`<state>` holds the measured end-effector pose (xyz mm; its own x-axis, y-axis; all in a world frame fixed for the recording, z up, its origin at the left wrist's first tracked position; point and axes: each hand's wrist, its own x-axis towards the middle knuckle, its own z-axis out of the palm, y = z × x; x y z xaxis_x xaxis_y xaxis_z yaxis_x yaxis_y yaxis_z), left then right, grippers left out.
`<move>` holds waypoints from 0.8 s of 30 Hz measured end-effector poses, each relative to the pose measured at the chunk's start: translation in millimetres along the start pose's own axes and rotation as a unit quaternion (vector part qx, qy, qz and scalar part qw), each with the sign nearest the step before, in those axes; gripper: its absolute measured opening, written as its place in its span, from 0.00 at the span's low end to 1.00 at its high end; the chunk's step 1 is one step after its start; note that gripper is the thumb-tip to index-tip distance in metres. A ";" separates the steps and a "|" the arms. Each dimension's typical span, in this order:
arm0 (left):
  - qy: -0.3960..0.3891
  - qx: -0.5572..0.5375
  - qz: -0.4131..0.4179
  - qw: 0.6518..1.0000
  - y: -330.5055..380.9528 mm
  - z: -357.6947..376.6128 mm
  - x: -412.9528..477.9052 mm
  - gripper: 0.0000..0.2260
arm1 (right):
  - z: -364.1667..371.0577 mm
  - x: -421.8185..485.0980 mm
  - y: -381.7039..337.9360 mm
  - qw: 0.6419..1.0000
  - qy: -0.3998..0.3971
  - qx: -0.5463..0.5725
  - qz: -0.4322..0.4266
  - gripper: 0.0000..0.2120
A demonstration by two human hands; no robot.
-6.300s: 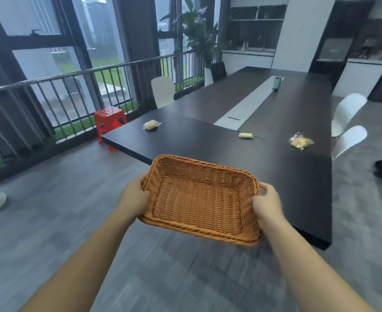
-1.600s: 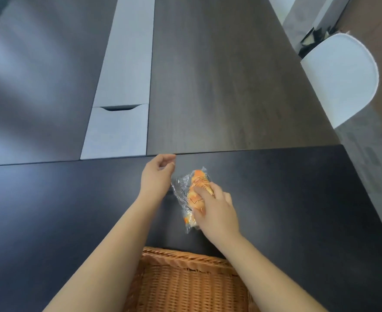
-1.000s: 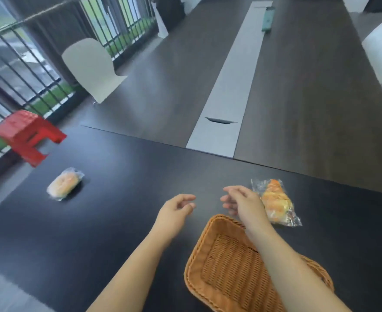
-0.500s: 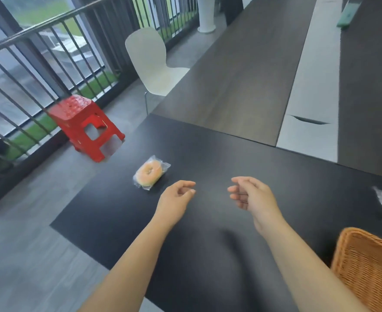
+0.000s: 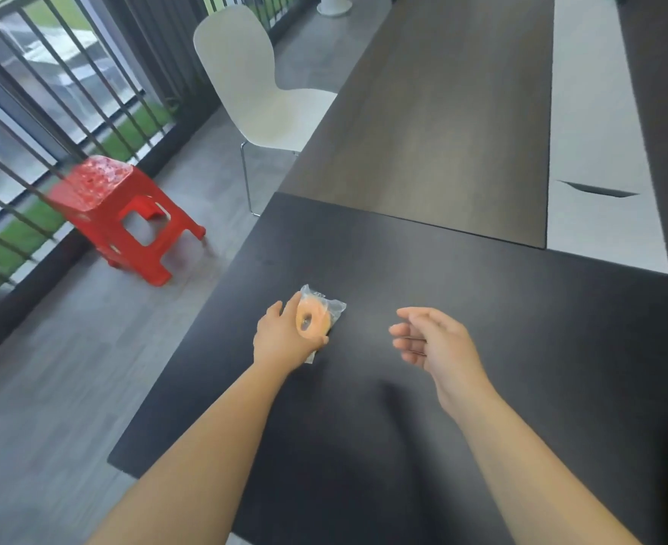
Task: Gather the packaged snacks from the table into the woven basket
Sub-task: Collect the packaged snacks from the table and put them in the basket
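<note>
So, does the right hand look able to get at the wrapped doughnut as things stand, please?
Probably yes. The right hand hangs open beside the wrapped doughnut, with only bare table between them. But the left hand already grips the packet, covering its near side, so only the far side is free.

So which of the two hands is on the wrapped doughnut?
The left hand grips the wrapped doughnut; the right hand hangs empty, apart from it.

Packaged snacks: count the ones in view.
1. A wrapped ring-shaped pastry sits in the grip of the left hand, near the dark table's left edge. Others may lie outside the frame.
</note>
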<state>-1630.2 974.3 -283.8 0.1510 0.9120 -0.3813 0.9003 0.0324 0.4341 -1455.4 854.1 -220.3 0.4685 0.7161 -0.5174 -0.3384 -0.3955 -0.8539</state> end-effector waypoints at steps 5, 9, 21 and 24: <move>0.013 0.036 0.021 0.999 -4.3 27.8 19.1 0.32 | -1.3 14.6 5.3 1.000 0.016 -0.002 -0.005 0.10; 0.035 0.002 0.029 0.999 4.8 35.1 21.6 0.26 | -13.2 13.9 4.7 1.000 0.030 0.001 -0.009 0.10; -0.056 -0.112 0.282 0.951 243.2 83.0 -71.9 0.31 | -174.6 -38.5 -49.6 0.978 0.185 0.062 -0.074 0.10; -0.081 -0.087 0.326 0.938 292.0 108.6 -103.2 0.34 | -230.1 -52.4 -55.3 0.968 0.221 0.079 -0.087 0.10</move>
<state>-1338.6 845.3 -206.3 0.7188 0.6878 -0.1011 0.5167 -0.4314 0.7395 -1273.4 706.1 -159.1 0.8208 0.4343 -0.3710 -0.3280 -0.1734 -0.9286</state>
